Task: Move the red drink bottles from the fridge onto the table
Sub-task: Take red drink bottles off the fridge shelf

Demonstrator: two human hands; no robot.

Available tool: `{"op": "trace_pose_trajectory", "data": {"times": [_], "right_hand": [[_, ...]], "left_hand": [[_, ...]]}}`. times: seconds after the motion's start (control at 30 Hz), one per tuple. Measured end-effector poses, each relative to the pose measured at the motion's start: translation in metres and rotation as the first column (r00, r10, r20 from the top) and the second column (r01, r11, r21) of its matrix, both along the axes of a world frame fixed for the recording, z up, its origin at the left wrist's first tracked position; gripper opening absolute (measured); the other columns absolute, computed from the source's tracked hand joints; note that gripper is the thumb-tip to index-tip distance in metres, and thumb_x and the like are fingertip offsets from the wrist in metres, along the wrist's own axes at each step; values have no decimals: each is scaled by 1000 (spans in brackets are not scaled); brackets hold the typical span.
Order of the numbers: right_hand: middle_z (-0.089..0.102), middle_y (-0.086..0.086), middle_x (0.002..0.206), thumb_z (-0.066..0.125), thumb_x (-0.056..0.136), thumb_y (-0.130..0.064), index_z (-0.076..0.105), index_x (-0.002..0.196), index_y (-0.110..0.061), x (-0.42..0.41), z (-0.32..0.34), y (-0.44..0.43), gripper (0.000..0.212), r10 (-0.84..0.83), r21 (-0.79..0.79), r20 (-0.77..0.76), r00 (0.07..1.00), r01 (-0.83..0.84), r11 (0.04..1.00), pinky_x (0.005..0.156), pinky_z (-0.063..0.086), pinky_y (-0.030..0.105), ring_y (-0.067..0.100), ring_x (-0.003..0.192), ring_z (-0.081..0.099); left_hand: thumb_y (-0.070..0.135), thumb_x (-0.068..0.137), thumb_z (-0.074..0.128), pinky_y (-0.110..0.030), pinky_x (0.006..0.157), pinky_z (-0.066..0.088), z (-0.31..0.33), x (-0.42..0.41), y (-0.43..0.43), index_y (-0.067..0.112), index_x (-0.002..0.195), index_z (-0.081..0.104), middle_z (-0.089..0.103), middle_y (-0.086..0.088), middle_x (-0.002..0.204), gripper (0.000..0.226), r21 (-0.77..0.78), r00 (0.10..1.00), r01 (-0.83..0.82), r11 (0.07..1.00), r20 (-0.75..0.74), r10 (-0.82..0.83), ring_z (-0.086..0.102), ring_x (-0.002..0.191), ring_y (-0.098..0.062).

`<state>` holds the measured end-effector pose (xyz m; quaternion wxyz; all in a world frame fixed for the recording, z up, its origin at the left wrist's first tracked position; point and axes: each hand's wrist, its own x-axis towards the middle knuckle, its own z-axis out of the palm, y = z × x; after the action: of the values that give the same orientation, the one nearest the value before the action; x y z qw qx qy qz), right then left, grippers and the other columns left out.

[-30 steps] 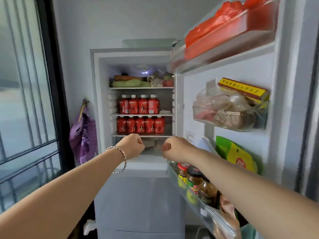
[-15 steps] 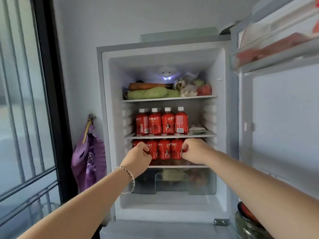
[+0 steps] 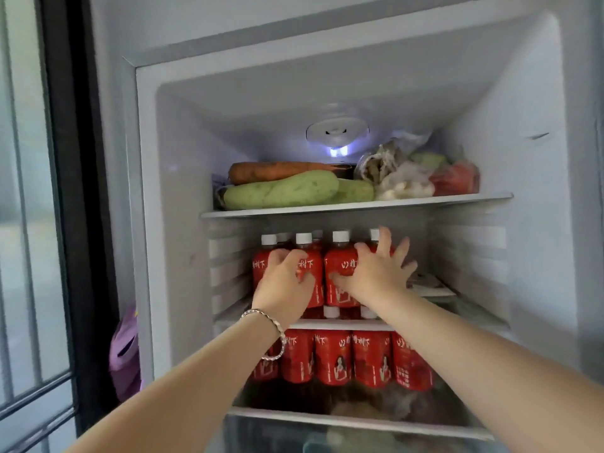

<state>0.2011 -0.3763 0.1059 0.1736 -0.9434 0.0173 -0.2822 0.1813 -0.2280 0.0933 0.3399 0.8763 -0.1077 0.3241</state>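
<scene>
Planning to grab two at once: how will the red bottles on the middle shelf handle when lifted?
Likely stiff and heavy for their size: the red bottles look capped and full. Tall, narrow and closely packed, so neighbours may tip. Fridge-cold labels may be slippery; the left hand grips one.

1. The far wall (image 3: 228, 18) is plain and pale grey-white. It shows above the fridge and in a strip to its left.
2. The window (image 3: 23, 207) runs along the left edge. It has glass panes behind vertical bars, with horizontal rails lower down. Diffuse daylight enters, and the outside is too blurred to read.
3. The dark frame (image 3: 70, 191) is a black upright between the window and the wall strip.
4. The purple bag (image 3: 125, 358) hangs low, between the dark frame and the fridge side. Its hook is not visible.
5. The fridge (image 3: 145, 223) is a white cabinet filling the centre and right. Its compartment is open to view, with ribbed rails on both inner side walls.
6. The interior lamp (image 3: 338, 151) sits high on the far inner wall. It is lit, giving a cool bluish-white glow beneath a round housing.
</scene>
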Motion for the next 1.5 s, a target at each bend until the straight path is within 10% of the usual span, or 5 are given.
{"op": "trace_pose_trajectory", "data": {"times": [0.47,0.67,0.83,1.07,1.5], "right_hand": [[-5,-11,150,54,52,-79,51,127,-33,59,19,-3,88,31,15,-70,997,-30,999,101,30,60,38,133,15],[11,-12,142,50,48,-73,55,91,-51,42,24,-32,49,273,28,-189,943,-273,962,97,24,34,30,132,17],[22,-8,142,46,52,-87,42,136,-22,55,32,-22,106,150,181,-78,986,-134,974,103,28,40,32,130,25],[21,13,148,58,65,-68,47,133,-22,65,47,-15,83,-29,91,-138,990,42,995,103,28,42,40,132,25],[49,-5,45,54,72,-53,49,35,-22,50,53,-47,48,164,-12,46,985,-163,986,50,32,27,17,54,54]], "left_hand": [[42,84,46,-37,98,30,28,82,-3,38,126,45,47,-12,127,42,377,991,-107,920,-34,129,39,119,-32],[44,64,53,-46,88,49,26,69,3,40,87,52,59,-12,100,24,149,951,301,942,-115,-286,56,98,-33],[43,65,51,-47,87,49,24,73,2,42,83,50,56,-11,99,17,106,921,387,916,-84,-379,56,96,-32],[34,83,53,-44,93,46,22,79,8,39,96,52,46,-3,102,13,140,930,369,919,-60,-364,51,103,-28],[31,86,55,-32,81,49,54,85,6,14,104,56,65,-9,100,25,299,988,140,944,18,-152,59,95,-27]]}}
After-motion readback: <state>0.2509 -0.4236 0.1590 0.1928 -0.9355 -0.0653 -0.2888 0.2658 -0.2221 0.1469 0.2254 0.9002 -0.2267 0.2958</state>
